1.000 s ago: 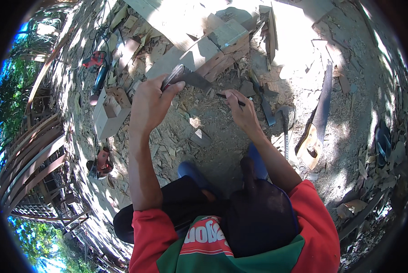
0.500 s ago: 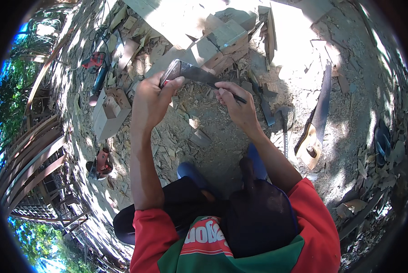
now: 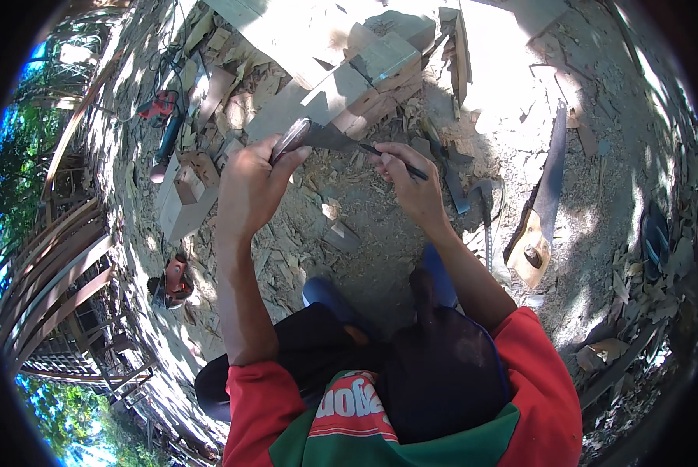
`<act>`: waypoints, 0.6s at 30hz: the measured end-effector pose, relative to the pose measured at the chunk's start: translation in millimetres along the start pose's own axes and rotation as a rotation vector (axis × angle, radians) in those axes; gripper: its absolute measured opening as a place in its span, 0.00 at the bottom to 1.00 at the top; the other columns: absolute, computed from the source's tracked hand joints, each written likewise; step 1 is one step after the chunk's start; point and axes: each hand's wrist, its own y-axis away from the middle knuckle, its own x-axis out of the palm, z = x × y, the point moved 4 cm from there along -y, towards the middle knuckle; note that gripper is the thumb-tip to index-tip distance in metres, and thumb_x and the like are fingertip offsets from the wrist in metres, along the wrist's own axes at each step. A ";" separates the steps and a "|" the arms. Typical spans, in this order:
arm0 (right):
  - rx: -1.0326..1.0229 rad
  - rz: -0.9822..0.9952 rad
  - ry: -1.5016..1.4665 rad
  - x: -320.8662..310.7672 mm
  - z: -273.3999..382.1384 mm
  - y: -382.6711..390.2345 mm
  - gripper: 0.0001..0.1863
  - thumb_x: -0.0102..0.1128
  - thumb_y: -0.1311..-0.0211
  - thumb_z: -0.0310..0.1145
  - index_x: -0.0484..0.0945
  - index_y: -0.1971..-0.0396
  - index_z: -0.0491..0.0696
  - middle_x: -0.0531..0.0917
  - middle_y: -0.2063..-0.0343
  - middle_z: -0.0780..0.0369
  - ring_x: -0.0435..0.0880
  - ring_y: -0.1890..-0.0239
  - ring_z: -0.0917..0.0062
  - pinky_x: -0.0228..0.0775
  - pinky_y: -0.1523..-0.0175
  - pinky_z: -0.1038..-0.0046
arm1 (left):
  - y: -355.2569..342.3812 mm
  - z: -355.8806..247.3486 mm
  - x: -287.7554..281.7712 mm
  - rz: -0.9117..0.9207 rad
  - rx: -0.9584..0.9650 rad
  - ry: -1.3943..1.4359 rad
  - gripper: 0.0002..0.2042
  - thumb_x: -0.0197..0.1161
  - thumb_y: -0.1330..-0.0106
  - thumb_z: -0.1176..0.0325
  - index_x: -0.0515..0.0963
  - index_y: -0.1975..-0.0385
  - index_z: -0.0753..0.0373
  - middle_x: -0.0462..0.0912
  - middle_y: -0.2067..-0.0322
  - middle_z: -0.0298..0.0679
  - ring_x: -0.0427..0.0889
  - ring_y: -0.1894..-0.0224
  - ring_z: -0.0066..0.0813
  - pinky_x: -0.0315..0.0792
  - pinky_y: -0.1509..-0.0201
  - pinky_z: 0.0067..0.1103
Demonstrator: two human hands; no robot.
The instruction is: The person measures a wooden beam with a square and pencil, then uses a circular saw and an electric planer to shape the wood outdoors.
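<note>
My left hand [image 3: 252,183] is closed around the thick stock of what looks like a try square [image 3: 329,136], held up in front of me. Its flat grey blade points right, toward my other hand. A slim dark pencil [image 3: 415,170] is pinched in my right hand [image 3: 413,187], its tip close to the blade's end; I cannot tell if they touch. Just beyond both hands lies a notched wooden block [image 3: 384,66] among pale boards. The fingertips of my left hand are partly hidden behind the stock.
Right of me lie a handsaw [image 3: 543,202] and a hammer [image 3: 485,206], with a chisel [image 3: 456,191] nearer. On the left are a mortised block [image 3: 184,210], a red-and-black power tool [image 3: 174,284] and a corded tool [image 3: 168,136]. Wood chips cover the ground.
My left hand has turned the try square so its stock shows more edge-on, and has shifted slightly left. My right hand with the pencil has moved a little right, away from the blade.
</note>
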 end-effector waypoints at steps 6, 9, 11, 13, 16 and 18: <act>0.071 -0.022 0.021 -6.7 2.1 -2.3 0.15 0.52 0.36 0.30 0.79 0.54 0.38 0.86 0.64 0.58 0.82 0.62 0.81 0.73 0.55 0.77 | -4.5 -3.7 0.3 0.011 -0.021 -0.010 0.14 0.63 0.36 0.59 0.80 0.68 0.67 0.70 0.86 0.43 0.68 0.83 0.33 0.66 0.73 0.28; 0.013 -0.019 0.000 -2.8 -2.4 -5.6 0.15 0.51 0.36 0.29 0.79 0.54 0.38 0.86 0.64 0.58 0.83 0.61 0.80 0.73 0.55 0.77 | -4.3 0.0 1.1 0.004 -0.003 -0.003 0.14 0.64 0.36 0.59 0.80 0.68 0.67 0.70 0.86 0.43 0.68 0.83 0.33 0.66 0.73 0.28; -0.006 -0.008 0.002 -2.4 -5.5 -8.5 0.15 0.51 0.34 0.29 0.79 0.53 0.38 0.85 0.63 0.59 0.81 0.62 0.82 0.73 0.57 0.79 | -3.9 -3.3 1.3 -0.002 -0.003 -0.003 0.14 0.64 0.36 0.59 0.80 0.67 0.67 0.70 0.86 0.43 0.67 0.83 0.33 0.66 0.73 0.28; -0.024 0.009 -0.003 1.5 -5.1 -10.2 0.15 0.50 0.32 0.29 0.78 0.53 0.37 0.84 0.63 0.60 0.80 0.63 0.84 0.73 0.58 0.80 | -2.8 -4.2 0.6 -0.010 -0.008 -0.010 0.14 0.64 0.36 0.59 0.81 0.67 0.67 0.70 0.86 0.43 0.67 0.83 0.33 0.65 0.73 0.28; 0.020 -0.004 -0.065 5.3 -1.6 -11.3 0.14 0.51 0.36 0.28 0.79 0.54 0.38 0.85 0.63 0.57 0.84 0.61 0.79 0.74 0.54 0.78 | -1.8 -3.5 0.4 -0.023 -0.022 -0.007 0.13 0.64 0.36 0.60 0.81 0.67 0.67 0.69 0.86 0.43 0.67 0.83 0.32 0.65 0.73 0.28; 0.019 0.004 -0.086 8.1 2.5 -11.1 0.14 0.52 0.36 0.27 0.79 0.54 0.39 0.86 0.63 0.57 0.84 0.61 0.79 0.74 0.53 0.78 | -1.5 -3.3 0.4 -0.016 -0.033 -0.008 0.13 0.63 0.36 0.61 0.81 0.66 0.66 0.69 0.86 0.43 0.66 0.83 0.32 0.65 0.74 0.28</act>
